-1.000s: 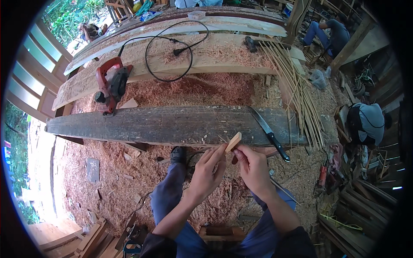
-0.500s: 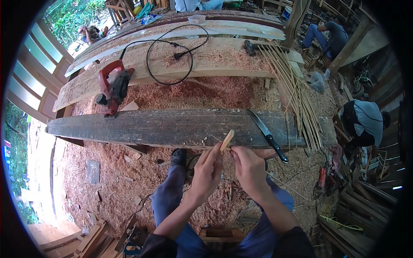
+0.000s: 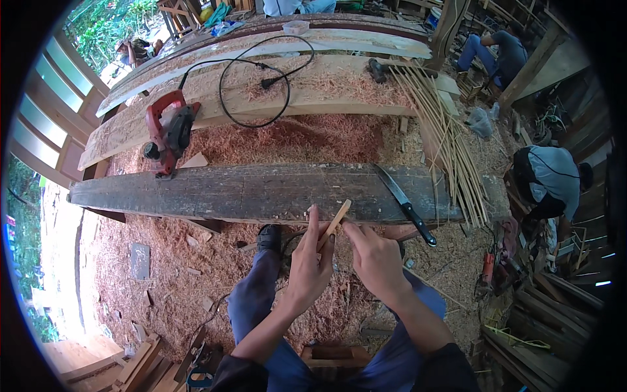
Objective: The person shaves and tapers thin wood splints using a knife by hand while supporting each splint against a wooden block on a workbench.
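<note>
Above the near edge of a dark weathered plank (image 3: 261,189), my left hand (image 3: 307,268) grips a small flat strip of light wood (image 3: 340,213), its index finger stretched out along one side. The strip tilts up and to the right from my fingers. My right hand (image 3: 377,262) is closed beside it, fingertips curled in close to the strip. What those right fingers pinch, if anything, is hidden. A knife (image 3: 403,199) with a black handle lies on the plank to the right, its handle jutting past the near edge.
A red electric planer (image 3: 171,134) rests at the plank's left, its black cord looping over a pale board (image 3: 333,81). Thin sticks (image 3: 450,144) lie bundled at right, near a hammer (image 3: 377,70). Wood shavings (image 3: 189,274) cover the ground. Other people sit farther off.
My left index finger has straightened away from the wooden strip, which sits slightly lower and more to the left. My right hand stays close by, shifted a little left.
</note>
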Action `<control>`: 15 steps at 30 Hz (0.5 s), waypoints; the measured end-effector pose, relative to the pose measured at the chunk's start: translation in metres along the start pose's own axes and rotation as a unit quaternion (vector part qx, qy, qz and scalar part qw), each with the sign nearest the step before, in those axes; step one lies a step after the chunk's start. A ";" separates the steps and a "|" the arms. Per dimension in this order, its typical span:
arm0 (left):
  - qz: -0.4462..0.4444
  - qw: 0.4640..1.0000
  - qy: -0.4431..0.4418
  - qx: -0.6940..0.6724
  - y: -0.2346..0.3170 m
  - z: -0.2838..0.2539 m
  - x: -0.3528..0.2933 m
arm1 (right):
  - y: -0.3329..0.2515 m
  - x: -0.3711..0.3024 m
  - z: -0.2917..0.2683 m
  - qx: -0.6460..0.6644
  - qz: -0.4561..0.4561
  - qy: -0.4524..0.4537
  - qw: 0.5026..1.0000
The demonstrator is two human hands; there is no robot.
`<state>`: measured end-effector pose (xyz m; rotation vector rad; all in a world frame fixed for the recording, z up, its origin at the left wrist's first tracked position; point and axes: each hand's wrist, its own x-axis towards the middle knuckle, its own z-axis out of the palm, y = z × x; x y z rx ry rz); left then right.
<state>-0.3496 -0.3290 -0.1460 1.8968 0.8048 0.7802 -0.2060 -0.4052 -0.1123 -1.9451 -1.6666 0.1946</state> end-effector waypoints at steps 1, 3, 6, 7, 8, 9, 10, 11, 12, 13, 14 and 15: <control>0.000 1.000 0.000 -0.001 0.002 0.000 0.001 | -0.002 -0.001 -0.001 -0.009 0.003 0.007 1.000; -0.033 0.998 0.019 -0.047 0.008 0.001 0.002 | -0.001 -0.001 -0.001 -0.020 0.007 0.013 1.000; -0.036 0.999 -0.016 -0.019 0.005 -0.005 0.003 | 0.000 -0.001 0.001 -0.039 -0.026 0.057 0.997; -0.036 0.999 -0.016 -0.019 0.007 -0.005 0.003 | -0.001 -0.001 -0.001 -0.052 -0.026 0.057 0.997; -0.051 0.998 -0.015 -0.026 0.010 -0.006 0.003 | -0.002 -0.001 -0.001 -0.065 -0.026 0.058 0.996; -0.065 0.997 -0.014 -0.032 0.012 -0.006 0.003 | -0.003 0.000 0.000 -0.064 -0.027 0.058 0.996; -0.065 0.997 -0.015 -0.033 0.010 -0.005 0.003 | -0.003 0.000 0.001 -0.047 -0.028 0.074 0.996; -0.027 1.000 -0.008 -0.009 0.005 -0.003 0.003 | -0.002 0.000 0.003 -0.029 -0.030 0.091 0.995; 0.011 1.000 -0.002 0.016 0.001 -0.002 0.002 | -0.002 0.001 0.004 -0.030 -0.029 0.091 0.995; 0.011 1.000 -0.001 0.017 -0.002 0.000 0.001 | -0.002 0.002 0.006 0.023 -0.005 0.094 0.995; 0.044 0.998 -0.005 0.033 -0.005 0.002 0.001 | -0.001 0.003 0.008 0.077 0.019 0.096 0.992; 0.076 0.996 -0.009 0.048 -0.006 0.003 0.001 | -0.001 0.004 0.008 0.077 0.018 0.096 0.992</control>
